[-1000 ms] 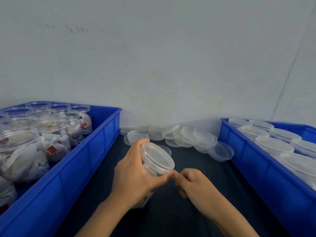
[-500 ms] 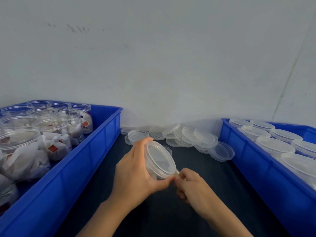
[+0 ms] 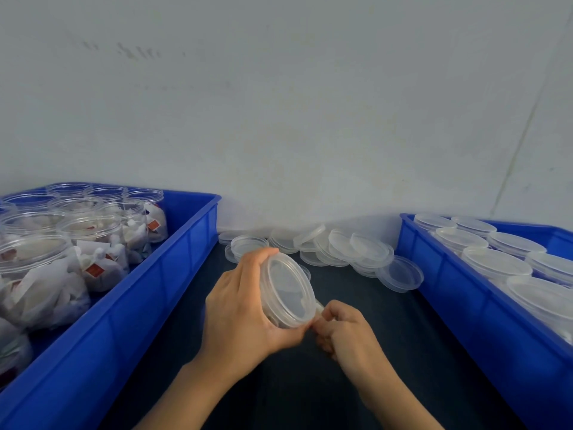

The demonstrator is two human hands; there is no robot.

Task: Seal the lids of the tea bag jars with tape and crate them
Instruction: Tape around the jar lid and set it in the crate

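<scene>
Here the left hand (image 3: pixel 245 318) grips a clear jar (image 3: pixel 286 293) above the dark desk (image 3: pixel 387 352), fingers curled over its top side and thumb under its lower edge. The jar is tipped on its side, so its clear lid (image 3: pixel 290 291) faces up and to the right. White tea bags show faintly through the wall of the jar, mostly hidden by the hand.

Just right of the jar, the right hand (image 3: pixel 344 332) is curled, its fingertips (image 3: pixel 322 318) pinching a short strip of tape (image 3: pixel 319 305) that runs to the lower rim of the lid. The thumb of the left hand and the fingertips of the right hand are nearly touching there. Whether the tape is already stuck down around the lid cannot be told.

Behind the jar, against the grey wall (image 3: pixel 294 103), a heap of loose clear lids (image 3: pixel 350 249) lies on the desk, some flat and some leaning on one another. One of them (image 3: pixel 400 274) lies flat at the right end of the heap.

Left of the jar stands a blue crate (image 3: pixel 148 293) holding open jars (image 3: pixel 93 237) filled with white tea bags (image 3: pixel 96 268) that carry small red tags. Right of the jar stands a second blue crate (image 3: pixel 459 308), and in it are jars with lids on (image 3: pixel 496 262), set in rows.
</scene>
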